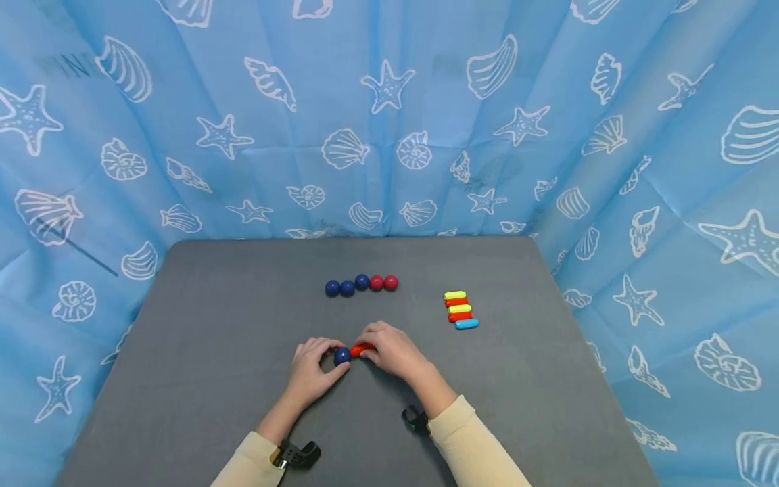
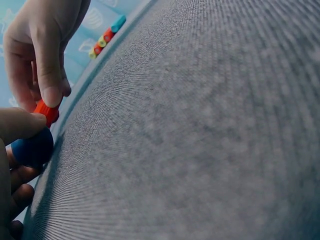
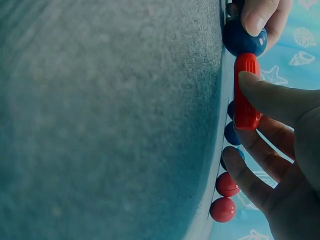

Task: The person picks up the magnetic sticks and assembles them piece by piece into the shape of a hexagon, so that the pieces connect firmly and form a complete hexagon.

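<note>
Near the middle of the table, my left hand (image 1: 313, 370) grips a dark blue ball (image 1: 343, 356) between thumb and fingers. From the right, my right hand (image 1: 392, 350) pinches a red rod (image 1: 362, 349) by its sides. One end of the red rod (image 3: 246, 95) touches the blue ball (image 3: 244, 38) in the right wrist view. The left wrist view shows the left thumb (image 2: 22, 124) over the ball (image 2: 34, 149), with the red rod (image 2: 47, 111) just behind it.
Beyond the hands, several blue balls (image 1: 347, 288) and two red balls (image 1: 384, 283) lie in a row. To the right, yellow rods (image 1: 454, 295), red rods (image 1: 460, 316) and a light blue rod (image 1: 466, 324) lie stacked side by side. A blue curtain (image 1: 389, 169) hangs behind the grey table (image 1: 243, 291).
</note>
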`<control>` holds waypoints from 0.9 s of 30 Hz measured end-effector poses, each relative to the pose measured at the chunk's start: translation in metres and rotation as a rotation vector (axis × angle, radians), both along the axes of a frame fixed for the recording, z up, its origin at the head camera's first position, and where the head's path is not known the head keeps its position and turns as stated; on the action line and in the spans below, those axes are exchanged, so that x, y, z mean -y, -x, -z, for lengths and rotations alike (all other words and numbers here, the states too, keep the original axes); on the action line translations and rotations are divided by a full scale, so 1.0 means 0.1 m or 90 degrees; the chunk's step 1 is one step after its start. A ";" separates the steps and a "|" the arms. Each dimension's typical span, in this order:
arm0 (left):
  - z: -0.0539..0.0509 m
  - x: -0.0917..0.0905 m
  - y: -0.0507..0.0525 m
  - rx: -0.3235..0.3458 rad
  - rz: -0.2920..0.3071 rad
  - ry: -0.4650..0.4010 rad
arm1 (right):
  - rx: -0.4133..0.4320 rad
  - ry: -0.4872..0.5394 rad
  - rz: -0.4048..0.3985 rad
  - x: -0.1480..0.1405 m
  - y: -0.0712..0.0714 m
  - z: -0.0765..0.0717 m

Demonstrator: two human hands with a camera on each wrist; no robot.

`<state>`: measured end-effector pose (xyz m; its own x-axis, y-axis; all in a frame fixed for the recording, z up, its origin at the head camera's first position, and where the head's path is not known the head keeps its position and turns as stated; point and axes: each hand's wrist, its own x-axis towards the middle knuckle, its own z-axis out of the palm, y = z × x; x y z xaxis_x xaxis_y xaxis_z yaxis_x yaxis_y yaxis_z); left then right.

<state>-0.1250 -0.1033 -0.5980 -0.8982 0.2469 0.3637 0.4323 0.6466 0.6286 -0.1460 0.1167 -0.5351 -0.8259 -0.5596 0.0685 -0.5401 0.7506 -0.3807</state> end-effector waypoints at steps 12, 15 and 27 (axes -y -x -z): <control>-0.03 -0.02 -0.03 -0.014 0.021 -0.002 | 0.064 0.019 -0.001 -0.05 0.02 0.01; -0.03 -0.02 -0.03 -0.003 0.016 -0.008 | 0.078 0.034 -0.012 -0.04 0.02 0.01; 0.00 -0.06 0.00 -0.018 0.002 0.006 | 0.111 0.110 -0.038 -0.06 0.07 0.01</control>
